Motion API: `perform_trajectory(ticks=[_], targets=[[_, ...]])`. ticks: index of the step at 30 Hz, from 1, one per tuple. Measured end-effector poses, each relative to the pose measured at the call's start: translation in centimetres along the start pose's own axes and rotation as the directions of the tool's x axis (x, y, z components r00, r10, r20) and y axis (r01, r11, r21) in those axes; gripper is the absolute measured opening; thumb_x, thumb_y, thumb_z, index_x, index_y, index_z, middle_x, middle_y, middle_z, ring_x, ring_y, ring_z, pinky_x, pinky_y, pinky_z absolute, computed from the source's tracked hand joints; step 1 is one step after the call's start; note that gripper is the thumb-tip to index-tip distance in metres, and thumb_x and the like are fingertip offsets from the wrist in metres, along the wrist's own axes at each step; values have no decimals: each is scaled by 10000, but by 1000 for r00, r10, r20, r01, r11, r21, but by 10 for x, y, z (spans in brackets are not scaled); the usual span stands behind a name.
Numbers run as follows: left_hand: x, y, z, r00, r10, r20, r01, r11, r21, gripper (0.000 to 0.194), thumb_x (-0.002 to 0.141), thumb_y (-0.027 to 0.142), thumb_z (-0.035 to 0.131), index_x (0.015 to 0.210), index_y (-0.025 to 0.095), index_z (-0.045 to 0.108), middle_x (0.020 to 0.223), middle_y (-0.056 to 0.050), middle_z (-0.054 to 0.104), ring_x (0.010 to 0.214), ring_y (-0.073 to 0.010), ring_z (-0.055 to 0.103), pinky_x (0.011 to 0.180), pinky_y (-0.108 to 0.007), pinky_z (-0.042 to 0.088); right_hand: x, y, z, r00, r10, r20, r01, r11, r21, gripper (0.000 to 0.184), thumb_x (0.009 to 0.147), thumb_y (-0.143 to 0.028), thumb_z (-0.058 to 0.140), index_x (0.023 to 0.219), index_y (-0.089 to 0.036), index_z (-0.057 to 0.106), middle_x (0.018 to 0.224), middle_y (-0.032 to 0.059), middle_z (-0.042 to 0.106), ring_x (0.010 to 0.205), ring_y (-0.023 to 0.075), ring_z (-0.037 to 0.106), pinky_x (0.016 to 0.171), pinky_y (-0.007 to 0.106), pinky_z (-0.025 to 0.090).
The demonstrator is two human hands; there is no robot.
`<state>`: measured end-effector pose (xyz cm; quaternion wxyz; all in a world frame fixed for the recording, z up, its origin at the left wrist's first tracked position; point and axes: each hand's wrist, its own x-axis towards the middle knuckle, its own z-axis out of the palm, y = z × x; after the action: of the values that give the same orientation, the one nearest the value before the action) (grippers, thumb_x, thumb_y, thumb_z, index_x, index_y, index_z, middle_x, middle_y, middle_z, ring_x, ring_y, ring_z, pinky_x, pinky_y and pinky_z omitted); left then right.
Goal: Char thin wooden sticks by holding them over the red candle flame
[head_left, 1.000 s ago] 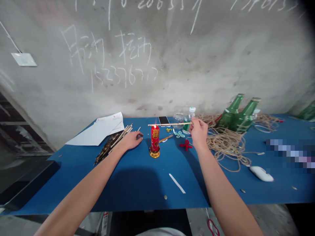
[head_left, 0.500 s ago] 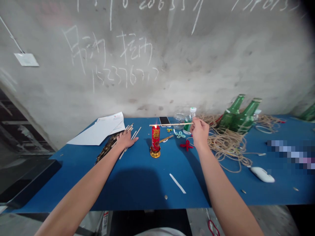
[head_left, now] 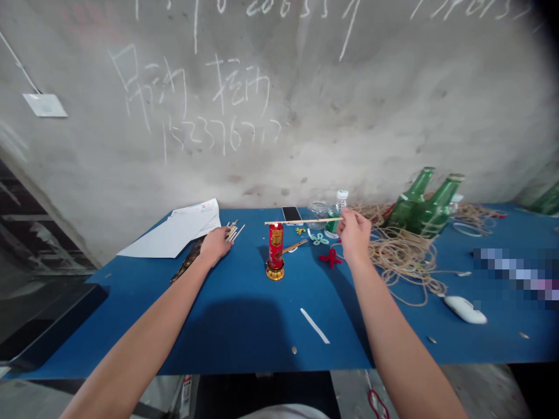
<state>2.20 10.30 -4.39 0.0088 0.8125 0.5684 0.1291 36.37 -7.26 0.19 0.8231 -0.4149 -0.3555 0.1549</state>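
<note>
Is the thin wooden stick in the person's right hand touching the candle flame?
Cannot tell. In the head view, the stick held by the right hand lines up with the tip of the flame, but one view cannot show their depth.

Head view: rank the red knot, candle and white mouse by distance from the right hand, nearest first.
From the right hand:
1. Red cord knot: just left of it, lower down
2. Red candle: farther left, in a gold holder
3. White computer mouse: far right, toward the front edge
</note>
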Motion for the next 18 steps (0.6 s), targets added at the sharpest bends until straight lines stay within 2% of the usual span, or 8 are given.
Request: perform_trajectory(ticks=[5, 9, 15, 18], targets=[[-1, 0, 2, 999, -51, -1, 51, 998, -39, 512, 893, 366, 696, 1365, 173, 655, 1351, -155, 713, 1220, -346, 683, 1005, -383, 513, -1, -1, 1, 1000, 11, 0, -11, 1000, -1, 411, 798, -426, 756, 597, -237, 452, 495, -103, 270, 420, 71, 237, 403, 267, 192], [-1, -1, 2, 999, -45, -11, 44, 997, -62, 482, 882, 316, 706, 1345, 188, 668, 1339, -154, 721, 1210, -347, 688, 994, -381, 510, -1, -1, 0, 1000, 5, -1, -5, 1000, -20, 443, 795, -454, 763, 594, -244, 428, 495, -101, 264, 424, 74, 236, 405, 270, 205], [0, -2, -1, 999, -2, -35, -1, 995, -95, 510, 841, 263, 741, 1339, 186, 658, 1322, -139, 732, 1194, -308, 695, 988, -331, 501, -2, -4, 1, 1000, 10, -8, -10, 1000, -25, 433, 776, -439, 754, 583, -243, 419, 486, -100, 273, 426, 69, 228, 404, 267, 192], [-2, 2, -4, 997, -15, -70, 7, 992, -123, 457, 879, 258, 693, 1325, 167, 659, 1308, -151, 737, 1195, -301, 696, 991, -326, 498, -1, -3, 1, 1000, 9, -5, -9, 1000, -26, 443, 783, -445, 751, 587, -244, 408, 492, -101, 270, 430, 69, 227, 407, 266, 195]])
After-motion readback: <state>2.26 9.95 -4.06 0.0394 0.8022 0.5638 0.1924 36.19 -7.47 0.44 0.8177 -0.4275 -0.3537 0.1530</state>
